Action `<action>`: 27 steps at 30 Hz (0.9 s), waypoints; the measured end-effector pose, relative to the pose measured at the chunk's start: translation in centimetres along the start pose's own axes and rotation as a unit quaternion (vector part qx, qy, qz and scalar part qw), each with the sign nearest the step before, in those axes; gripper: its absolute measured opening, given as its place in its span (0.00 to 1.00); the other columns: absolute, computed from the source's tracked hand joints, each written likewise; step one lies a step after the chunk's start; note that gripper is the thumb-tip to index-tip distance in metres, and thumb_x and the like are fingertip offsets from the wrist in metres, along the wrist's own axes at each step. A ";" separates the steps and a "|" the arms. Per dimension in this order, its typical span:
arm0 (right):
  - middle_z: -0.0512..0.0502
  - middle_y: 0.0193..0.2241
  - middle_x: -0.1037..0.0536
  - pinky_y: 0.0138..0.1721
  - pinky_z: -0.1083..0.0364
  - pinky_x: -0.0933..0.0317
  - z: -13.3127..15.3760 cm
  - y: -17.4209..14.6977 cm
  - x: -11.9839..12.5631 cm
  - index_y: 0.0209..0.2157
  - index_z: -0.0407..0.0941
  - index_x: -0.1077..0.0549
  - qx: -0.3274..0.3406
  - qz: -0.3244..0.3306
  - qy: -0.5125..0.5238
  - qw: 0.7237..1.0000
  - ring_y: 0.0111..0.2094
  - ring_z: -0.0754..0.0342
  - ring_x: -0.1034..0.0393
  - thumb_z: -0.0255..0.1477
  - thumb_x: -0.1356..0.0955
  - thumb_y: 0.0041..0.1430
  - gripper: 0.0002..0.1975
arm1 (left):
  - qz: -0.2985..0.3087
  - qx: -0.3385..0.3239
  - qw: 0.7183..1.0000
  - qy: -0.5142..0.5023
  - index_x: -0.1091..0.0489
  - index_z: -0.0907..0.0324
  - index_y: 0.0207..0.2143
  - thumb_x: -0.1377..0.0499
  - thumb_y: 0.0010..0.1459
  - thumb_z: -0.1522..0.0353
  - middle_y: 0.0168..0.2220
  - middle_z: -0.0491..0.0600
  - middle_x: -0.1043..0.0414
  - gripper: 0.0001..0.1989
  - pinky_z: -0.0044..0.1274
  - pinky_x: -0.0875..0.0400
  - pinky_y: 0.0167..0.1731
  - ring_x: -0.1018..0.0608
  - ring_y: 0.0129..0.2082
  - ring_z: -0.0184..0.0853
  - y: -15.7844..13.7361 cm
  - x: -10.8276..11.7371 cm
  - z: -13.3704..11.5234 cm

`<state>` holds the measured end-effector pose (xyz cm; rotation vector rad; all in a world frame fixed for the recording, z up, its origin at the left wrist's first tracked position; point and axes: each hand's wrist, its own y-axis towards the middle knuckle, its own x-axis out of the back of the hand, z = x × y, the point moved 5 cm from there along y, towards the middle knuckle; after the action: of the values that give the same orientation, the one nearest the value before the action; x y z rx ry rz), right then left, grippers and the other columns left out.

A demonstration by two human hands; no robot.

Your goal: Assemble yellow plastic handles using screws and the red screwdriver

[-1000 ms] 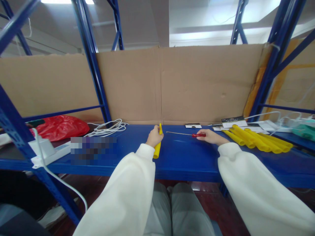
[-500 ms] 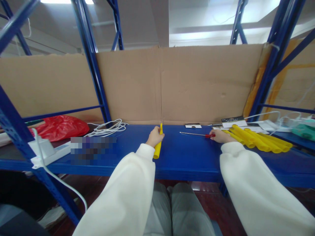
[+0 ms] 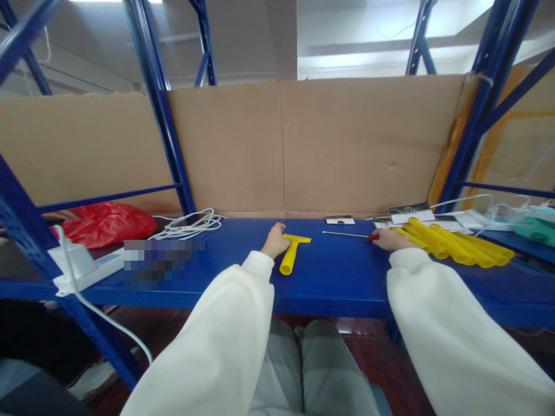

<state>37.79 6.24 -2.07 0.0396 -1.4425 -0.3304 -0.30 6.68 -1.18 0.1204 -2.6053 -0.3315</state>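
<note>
My left hand is at the middle of the blue shelf, closed on the left end of a yellow T-shaped plastic handle. The crossbar is at the far side and the round open tube end faces me. My right hand rests on the shelf to the right, its fingers closed around the red grip of a screwdriver. The bare metal shaft points left, toward the yellow handle but apart from it. Just beyond the right wrist, several more yellow handles lie in a pile.
At the back stands a cardboard wall. A small white-and-black card lies before it; papers are behind the pile. Coiled white cable, a red plastic bag and a power strip occupy the left side. Blue rack posts flank the shelf.
The yellow handle has turned in my left hand, so its T-shape now shows, with the crossbar to the right. The screwdriver has shifted slightly right with my right hand.
</note>
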 end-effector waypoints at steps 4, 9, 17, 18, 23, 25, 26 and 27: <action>0.39 0.45 0.19 0.49 0.40 0.33 0.6 -0.7 0.3 0.48 0.51 0.21 -0.016 0.040 -0.015 0.999 0.48 0.41 0.25 0.33 0.34 0.59 0.17 | -0.008 -0.011 0.999 0.039 0.29 0.62 0.46 0.39 0.46 0.84 0.48 0.56 0.23 0.23 0.27 0.27 0.49 0.21 0.50 0.39 0.5 -0.2 0.2; 0.38 0.49 0.20 0.52 0.40 0.35 1.6 -1.8 1.2 0.52 0.51 0.23 -0.026 0.053 -0.017 0.998 0.52 0.40 0.26 0.32 0.35 0.60 0.19 | 0.007 -0.087 0.993 0.082 0.26 0.61 0.39 0.38 0.50 0.79 0.44 0.54 0.20 0.12 0.28 0.26 0.48 0.19 0.45 0.40 0.0 0.6 -1.2; 0.39 0.51 0.21 0.56 0.37 0.38 3.0 -3.0 2.1 0.51 0.50 0.22 -0.039 0.056 0.002 0.998 0.55 0.40 0.29 0.26 0.36 0.59 0.20 | 0.203 -0.150 0.958 0.136 0.20 0.61 0.37 0.35 0.52 0.69 0.43 0.53 0.18 0.09 0.28 0.25 0.47 0.19 0.44 0.43 -1.6 -0.9 -1.9; 0.39 0.51 0.21 0.56 0.37 0.38 3.1 -3.0 2.1 0.50 0.50 0.22 -0.040 0.053 0.005 0.998 0.55 0.40 0.29 0.25 0.36 0.59 0.19 | 0.193 -0.151 0.959 0.143 0.20 0.61 0.38 0.36 0.53 0.69 0.44 0.53 0.18 0.09 0.28 0.26 0.48 0.19 0.45 0.42 -1.5 -1.0 -1.8; 0.38 0.53 0.22 0.58 0.32 0.42 3.3 -3.0 1.9 0.50 0.49 0.22 -0.050 0.047 0.010 0.998 0.57 0.38 0.30 0.24 0.38 0.60 0.20 | 0.148 -0.168 0.963 0.151 0.20 0.61 0.39 0.40 0.58 0.71 0.45 0.53 0.19 0.10 0.27 0.26 0.50 0.18 0.46 0.40 -0.6 -1.3 -1.6; 0.38 0.53 0.21 0.59 0.31 0.44 3.4 -3.1 1.9 0.51 0.49 0.23 -0.057 0.041 0.005 0.998 0.57 0.38 0.30 0.23 0.37 0.59 0.21 | 0.122 -0.175 0.965 0.153 0.20 0.61 0.40 0.41 0.58 0.72 0.45 0.54 0.19 0.10 0.27 0.25 0.49 0.18 0.46 0.40 -0.1 -1.4 -1.5; 0.38 0.53 0.21 0.59 0.31 0.44 3.5 -3.1 2.0 0.51 0.49 0.23 -0.060 0.035 0.003 0.998 0.57 0.38 0.30 0.23 0.37 0.59 0.21 | 0.105 -0.180 0.966 0.154 0.21 0.61 0.40 0.41 0.59 0.72 0.46 0.54 0.19 0.10 0.27 0.25 0.49 0.18 0.46 0.40 0.1 -1.3 -1.5; 0.38 0.53 0.21 0.59 0.31 0.45 3.6 -3.2 2.0 0.51 0.49 0.23 -0.063 0.030 0.000 0.998 0.57 0.38 0.30 0.23 0.37 0.59 0.21 | 0.087 -0.185 0.966 0.156 0.21 0.61 0.40 0.42 0.59 0.72 0.46 0.54 0.19 0.10 0.27 0.25 0.50 0.18 0.46 0.39 0.3 -1.3 -1.5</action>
<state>33.82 3.35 -0.33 -0.1062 -1.4168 -0.3718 1.60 6.85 -0.43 -0.1720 -2.1820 -0.6702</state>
